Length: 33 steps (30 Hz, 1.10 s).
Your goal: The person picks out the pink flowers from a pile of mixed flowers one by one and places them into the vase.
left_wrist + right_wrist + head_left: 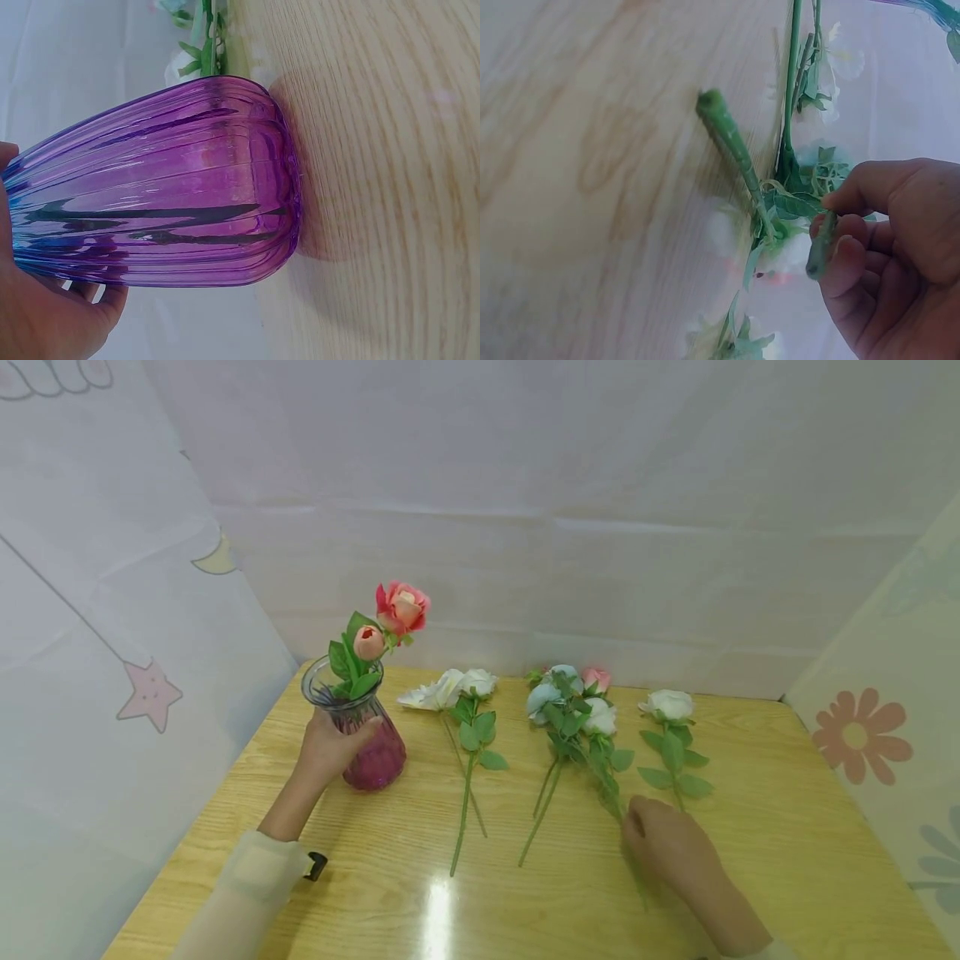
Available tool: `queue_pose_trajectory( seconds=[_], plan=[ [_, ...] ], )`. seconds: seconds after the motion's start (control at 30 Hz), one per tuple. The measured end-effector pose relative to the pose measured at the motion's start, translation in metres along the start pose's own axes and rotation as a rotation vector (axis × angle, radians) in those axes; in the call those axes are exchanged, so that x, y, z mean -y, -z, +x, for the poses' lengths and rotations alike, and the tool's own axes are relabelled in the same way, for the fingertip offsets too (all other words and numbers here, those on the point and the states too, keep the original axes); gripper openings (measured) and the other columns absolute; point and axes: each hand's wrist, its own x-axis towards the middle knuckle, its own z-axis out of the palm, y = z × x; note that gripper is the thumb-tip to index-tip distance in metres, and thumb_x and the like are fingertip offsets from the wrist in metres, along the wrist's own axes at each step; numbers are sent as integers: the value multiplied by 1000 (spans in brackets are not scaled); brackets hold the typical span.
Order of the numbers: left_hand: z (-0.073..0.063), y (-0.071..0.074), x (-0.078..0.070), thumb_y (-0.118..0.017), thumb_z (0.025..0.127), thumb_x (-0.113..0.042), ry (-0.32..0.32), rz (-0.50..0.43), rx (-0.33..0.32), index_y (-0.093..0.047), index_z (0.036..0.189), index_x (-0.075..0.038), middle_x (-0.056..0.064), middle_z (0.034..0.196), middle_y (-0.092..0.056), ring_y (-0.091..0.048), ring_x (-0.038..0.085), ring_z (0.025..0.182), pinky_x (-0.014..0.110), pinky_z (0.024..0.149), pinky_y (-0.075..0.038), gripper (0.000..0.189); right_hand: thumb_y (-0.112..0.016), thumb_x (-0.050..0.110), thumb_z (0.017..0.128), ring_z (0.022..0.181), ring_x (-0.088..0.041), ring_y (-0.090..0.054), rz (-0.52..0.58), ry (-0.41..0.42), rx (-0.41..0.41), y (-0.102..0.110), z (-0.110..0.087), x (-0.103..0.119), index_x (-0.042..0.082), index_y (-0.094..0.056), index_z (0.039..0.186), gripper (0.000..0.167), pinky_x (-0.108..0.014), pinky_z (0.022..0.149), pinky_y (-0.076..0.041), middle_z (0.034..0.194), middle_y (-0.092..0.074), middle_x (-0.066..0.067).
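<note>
- Pale sleeve (240,893), nearest the camera at lower left, with a small black piece (316,866) by its cuff.
- Pink star (150,695) and yellow moon (217,557), both printed on the pale cloth (75,585) beyond the left edge of the desk (360,902).
- Left hand (330,750), curled round the vase just below the rim.
- Ribbed glass vase (377,756), bluish at the top and purple below, on the desk at left; a pink-and-cream rose (403,610), a peach bud (368,643) and green leaves (339,658) rise out of it.
- White flower (431,695) with broad petals and a white rose (477,682), lying side by side, their stems crossing.
- Bunched together near the back of the desk: two pale-blue blooms (542,703), a pink rose (597,679) and another white bloom (600,717).
- Right hand (671,847), pinching a green stem (819,255) between thumb and fingers; which bloom it belongs to I cannot tell.
- Single white rose at far right (666,703), lying beyond that hand, its lower stem hidden.
- Orange-red printed flower (862,735) on the right-hand cloth (922,660).
</note>
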Motion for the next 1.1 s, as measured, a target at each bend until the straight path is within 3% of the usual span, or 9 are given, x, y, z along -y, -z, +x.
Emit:
queue_pose_trajectory(
  seconds=[0.3,0.47,0.7,1.1],
  plan=[
    [0,0,-1,-76,90,-34,20,-16,8,-26,152,-1,25,146,-47,-44,42,138,57,116,-36,86,-55,10,95,56,-13,-43,20,-21,-27,2,-3,-2,15,-54,77,19,-27,49,-37,65,-47,3],
    [1,0,-1,-76,90,-35,33,-12,7,-26,151,-1,25,146,-47,-45,41,138,57,115,-36,86,-58,9,93,58,-12,-44,20,0,-115,5,-4,-4,13,-59,80,14,-26,51,-40,67,-50,4],
    [2,0,2,-75,91,-34,2,10,2,-26,152,-2,25,146,-47,-44,42,138,58,115,-36,85,-60,8,93,54,-10,-44,8,25,-241,9,-6,-7,6,-64,86,8,-23,48,-40,64,-52,3],
    [2,0,3,-75,91,-34,1,22,2,-24,153,-2,26,146,-46,-43,43,138,59,115,-36,87,-58,11,95,58,-13,-47,17,-47,-220,18,-12,-17,0,-64,93,12,-26,49,-41,70,-58,-2]
  ],
)
